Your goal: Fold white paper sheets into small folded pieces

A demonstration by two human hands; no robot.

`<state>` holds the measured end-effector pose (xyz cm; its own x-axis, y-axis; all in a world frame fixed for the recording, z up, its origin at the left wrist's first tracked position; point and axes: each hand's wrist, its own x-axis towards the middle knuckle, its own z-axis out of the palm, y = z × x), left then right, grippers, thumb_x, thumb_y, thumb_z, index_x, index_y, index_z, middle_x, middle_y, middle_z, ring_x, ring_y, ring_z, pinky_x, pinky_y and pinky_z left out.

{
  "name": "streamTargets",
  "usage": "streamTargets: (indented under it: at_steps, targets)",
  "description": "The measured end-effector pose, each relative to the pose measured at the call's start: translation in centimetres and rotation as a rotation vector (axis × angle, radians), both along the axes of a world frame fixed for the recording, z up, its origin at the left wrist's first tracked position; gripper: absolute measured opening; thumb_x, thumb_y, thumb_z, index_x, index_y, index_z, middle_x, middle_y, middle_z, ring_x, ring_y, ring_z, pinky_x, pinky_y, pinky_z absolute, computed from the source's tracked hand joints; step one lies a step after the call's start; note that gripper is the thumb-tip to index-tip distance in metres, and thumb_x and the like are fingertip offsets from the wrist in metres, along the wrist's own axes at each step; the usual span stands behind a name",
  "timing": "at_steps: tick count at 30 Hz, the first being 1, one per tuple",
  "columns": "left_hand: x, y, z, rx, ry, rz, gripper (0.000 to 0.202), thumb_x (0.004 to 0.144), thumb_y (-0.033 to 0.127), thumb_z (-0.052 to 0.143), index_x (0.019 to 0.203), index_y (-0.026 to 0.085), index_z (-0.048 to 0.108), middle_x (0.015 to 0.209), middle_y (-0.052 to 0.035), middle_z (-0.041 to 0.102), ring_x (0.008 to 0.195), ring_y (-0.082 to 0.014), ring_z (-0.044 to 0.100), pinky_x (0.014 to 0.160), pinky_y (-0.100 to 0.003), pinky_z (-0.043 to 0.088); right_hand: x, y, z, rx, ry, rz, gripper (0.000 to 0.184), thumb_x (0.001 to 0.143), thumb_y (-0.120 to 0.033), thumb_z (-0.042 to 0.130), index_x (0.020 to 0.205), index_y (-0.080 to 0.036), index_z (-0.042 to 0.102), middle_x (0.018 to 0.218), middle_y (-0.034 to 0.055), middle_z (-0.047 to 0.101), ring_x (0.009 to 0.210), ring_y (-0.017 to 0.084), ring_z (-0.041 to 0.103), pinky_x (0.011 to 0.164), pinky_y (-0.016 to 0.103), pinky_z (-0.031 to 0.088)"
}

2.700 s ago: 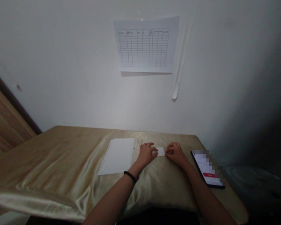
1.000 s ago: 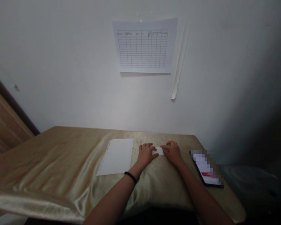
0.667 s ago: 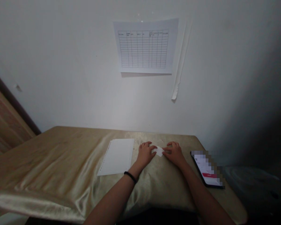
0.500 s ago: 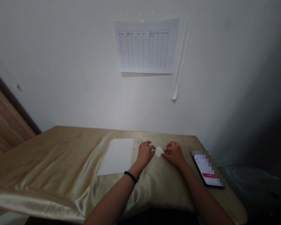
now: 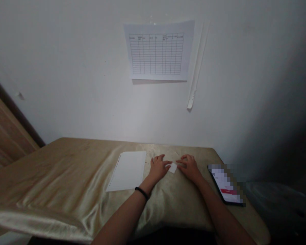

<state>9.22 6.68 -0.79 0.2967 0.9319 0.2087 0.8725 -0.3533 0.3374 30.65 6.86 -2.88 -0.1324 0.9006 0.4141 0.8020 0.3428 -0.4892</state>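
Note:
A small folded piece of white paper lies on the table's satin cloth. My left hand, with a black band on its wrist, presses its fingertips on the paper's left edge. From the other side, my right hand pinches the same paper with curled fingers. Both hands rest on the cloth close to the far edge of the table.
A larger white sheet with a perforated left edge lies left of my hands. A phone with a lit screen lies at the right edge. A printed table sheet hangs on the white wall, a loose tape strip beside it.
The small paper has been turned and folded smaller between my fingertips. Both hands stayed in the same spot, shifting only slightly around it.

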Motion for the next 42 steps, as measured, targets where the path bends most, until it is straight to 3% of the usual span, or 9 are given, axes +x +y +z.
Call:
streamTargets:
  at_steps: [3, 6, 10, 15, 21, 31, 42]
  targets:
    - [0.0, 0.0, 0.0, 0.018, -0.005, -0.01, 0.032, 0.093, 0.04, 0.061, 0.124, 0.046, 0.066, 0.147, -0.0038, 0.049, 0.135, -0.0313, 0.041, 0.114, -0.061, 0.024, 0.0, 0.0, -0.3, -0.018, -0.03, 0.021, 0.022, 0.081, -0.027, 0.072, 0.101, -0.035, 0.079, 0.116, 0.007, 0.063, 0.115, 0.027, 0.05, 0.102, 0.043, 0.04]
    - [0.1, -0.1, 0.2, 0.043, -0.016, 0.018, 0.036, 0.091, 0.037, 0.066, 0.127, 0.038, 0.065, 0.145, -0.0065, 0.051, 0.133, -0.0298, 0.043, 0.114, -0.056, 0.026, 0.0, 0.0, -0.1, -0.023, -0.037, 0.041, 0.013, 0.081, -0.027, 0.073, 0.089, -0.033, 0.08, 0.113, 0.0062, 0.065, 0.116, 0.027, 0.05, 0.102, 0.043, 0.039]
    - [0.1, -0.1, 0.5, 0.029, -0.029, 0.03, 0.023, 0.088, 0.036, 0.069, 0.11, 0.03, 0.072, 0.143, -0.0064, 0.052, 0.132, -0.0298, 0.045, 0.114, -0.054, 0.028, 0.1, 0.1, 0.2, -0.01, -0.038, 0.084, 0.006, 0.077, -0.026, 0.076, 0.078, -0.031, 0.079, 0.11, 0.0044, 0.067, 0.114, 0.026, 0.051, 0.102, 0.043, 0.037]
    - [0.0, 0.0, 0.3, 0.012, -0.047, 0.023, 0.022, 0.087, 0.044, 0.069, 0.104, 0.033, 0.077, 0.144, -0.0051, 0.053, 0.133, -0.0317, 0.044, 0.114, -0.055, 0.026, 0.3, 0.0, 0.3, 0.018, -0.027, 0.111, 0.006, 0.075, -0.027, 0.078, 0.069, -0.029, 0.077, 0.104, 0.0036, 0.068, 0.109, 0.025, 0.052, 0.1, 0.043, 0.038]
    - [-0.1, 0.2, -0.2, -0.002, -0.056, 0.01, 0.039, 0.079, 0.058, 0.072, 0.111, 0.036, 0.075, 0.146, -0.0064, 0.052, 0.135, -0.0338, 0.042, 0.115, -0.058, 0.024, 0.6, -0.1, 0.3, 0.031, -0.014, 0.167, 0.007, 0.076, -0.025, 0.076, 0.073, -0.031, 0.078, 0.105, 0.0034, 0.068, 0.11, 0.025, 0.052, 0.101, 0.043, 0.038]
    - [-0.2, 0.3, -0.2, -0.015, -0.041, 0.0, 0.041, 0.076, 0.056, 0.076, 0.112, 0.036, 0.075, 0.147, -0.0065, 0.051, 0.135, -0.0343, 0.042, 0.115, -0.057, 0.025, 1.3, 0.1, 0.0, -0.028, 0.05, 0.231, 0.007, 0.075, -0.025, 0.076, 0.071, -0.03, 0.078, 0.11, 0.0037, 0.066, 0.115, 0.026, 0.05, 0.106, 0.045, 0.037]
    - [-0.2, 0.2, 0.0, -0.034, -0.039, -0.002, 0.04, 0.077, 0.056, 0.076, 0.112, 0.037, 0.074, 0.149, -0.0028, 0.05, 0.137, -0.0336, 0.04, 0.116, -0.056, 0.023, -0.1, 0.2, 0.1, 0.006, -0.008, 0.147, 0.009, 0.077, -0.025, 0.075, 0.076, -0.032, 0.079, 0.109, 0.0039, 0.066, 0.113, 0.025, 0.051, 0.103, 0.042, 0.037]
